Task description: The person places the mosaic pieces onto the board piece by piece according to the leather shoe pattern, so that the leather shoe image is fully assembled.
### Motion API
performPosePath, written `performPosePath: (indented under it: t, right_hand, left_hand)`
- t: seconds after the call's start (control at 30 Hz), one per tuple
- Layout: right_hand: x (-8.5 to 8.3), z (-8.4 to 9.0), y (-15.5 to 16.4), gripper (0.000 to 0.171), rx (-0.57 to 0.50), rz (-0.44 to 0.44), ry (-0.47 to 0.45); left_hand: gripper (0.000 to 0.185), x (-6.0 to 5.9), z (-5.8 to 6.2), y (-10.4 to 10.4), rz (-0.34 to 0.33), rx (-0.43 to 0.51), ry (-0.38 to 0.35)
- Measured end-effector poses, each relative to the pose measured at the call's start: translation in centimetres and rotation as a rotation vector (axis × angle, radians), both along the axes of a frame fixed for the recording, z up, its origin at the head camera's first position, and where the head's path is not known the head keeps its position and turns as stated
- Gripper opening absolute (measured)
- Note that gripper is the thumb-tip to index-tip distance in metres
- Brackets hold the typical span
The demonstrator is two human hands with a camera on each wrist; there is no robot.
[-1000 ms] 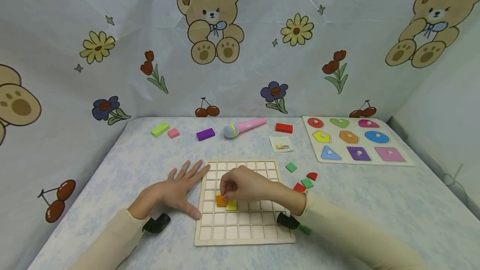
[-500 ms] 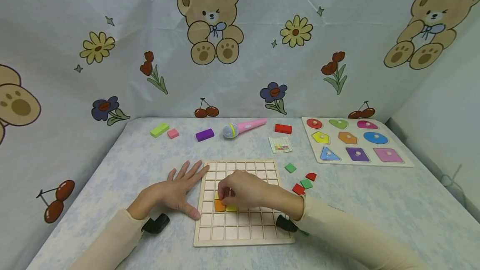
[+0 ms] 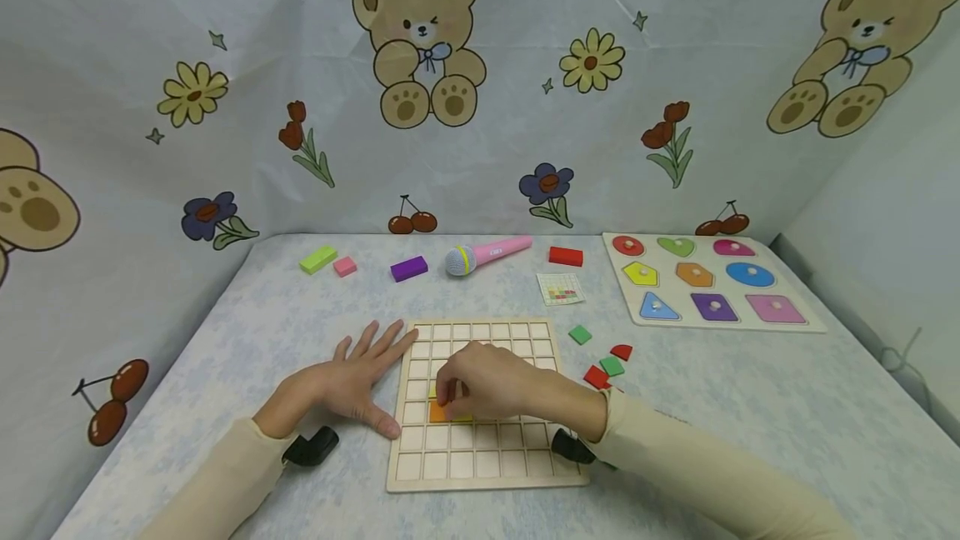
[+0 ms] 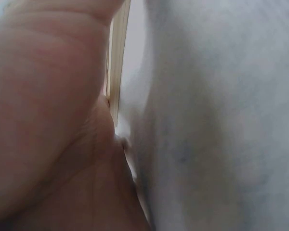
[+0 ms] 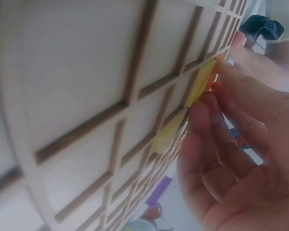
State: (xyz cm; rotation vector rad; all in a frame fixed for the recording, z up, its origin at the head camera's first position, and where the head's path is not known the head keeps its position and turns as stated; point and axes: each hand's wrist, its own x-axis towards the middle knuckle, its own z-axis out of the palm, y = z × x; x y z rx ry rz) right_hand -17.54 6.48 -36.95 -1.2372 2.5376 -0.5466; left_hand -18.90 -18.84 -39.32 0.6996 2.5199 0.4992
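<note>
fingers [image 3: 444, 391] of the right hand [image 3: 487, 382] curl down on an orange tile [image 3: 437, 412] in the wooden grid board [image 3: 487, 473].
the tile lies in a square near the middle left of the board, with a yellow tile [image 5: 198, 83] just beside it. the left hand [image 3: 348, 386] lies flat with fingers straight, by the board's left edge, thumb touching it. green and red tiles [image 3: 603, 367] sit on the table [image 3: 225, 357] right of the board.
</note>
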Motion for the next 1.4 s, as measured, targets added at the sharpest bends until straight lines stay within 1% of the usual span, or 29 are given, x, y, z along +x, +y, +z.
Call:
performPosePath:
  t: [0.27,0.37,0.47,0.57,0.7,0.8,0.97,1.07,1.2,1.3,1.4]
  right_hand:
    - [0.1,0.0,-0.3,0.006,0.012,-0.007,-0.008]
    - [0.2,0.0,-0.3,0.005,0.026,0.004,0.007]
    - [0.0,0.2,0.2,0.004,0.025,0.027,0.017]
    - [-0.4,0.4,1.3,0.006,-0.005,0.017,-0.003]
    - [-1.1,0.6,3.7,0.011,-0.067,-0.031,-0.029]
    - [-1.8,0.6,5.8,0.014,-0.109,-0.070,-0.026]
    - [-2.9,0.7,9.0,0.016,-0.158,-0.166,-0.010]
    - [-3.4,0.7,10.7,0.018,-0.172,-0.216,-0.010]
    - [-4.2,0.4,12.6,0.025,-0.175,-0.259,-0.006]
    - [-5.1,0.1,13.8,0.030,-0.169,-0.295,0.001]
    - [-6.0,-0.2,15.0,0.031,-0.165,-0.330,-0.007]
  left_hand:
    - [0.137,0.0,-0.2,-0.2,0.004,0.008,-0.005]
    - [0.137,0.0,-0.3,-0.3,0.007,0.008,-0.006]
    - [0.138,0.0,-0.3,-0.2,0.007,0.008,-0.006]
    - [0.138,0.0,-0.3,-0.2,0.010,0.005,-0.006]
    - [0.138,0.0,-0.3,-0.3,0.014,-0.001,-0.005]
    - [0.138,-0.1,-0.3,-0.5,0.008,-0.002,-0.003]
    - [0.138,-0.1,-0.3,-0.5,0.002,-0.002,-0.005]
    - [0.137,-0.2,-0.2,-0.4,0.000,-0.004,-0.006]
    - [0.137,-0.2,-0.2,-0.4,-0.005,-0.006,-0.009]
    - [0.137,-0.2,-0.2,-0.4,-0.011,-0.006,-0.006]
    - [0.136,-0.2,-0.1,-0.5,-0.013,-0.003,0.002]
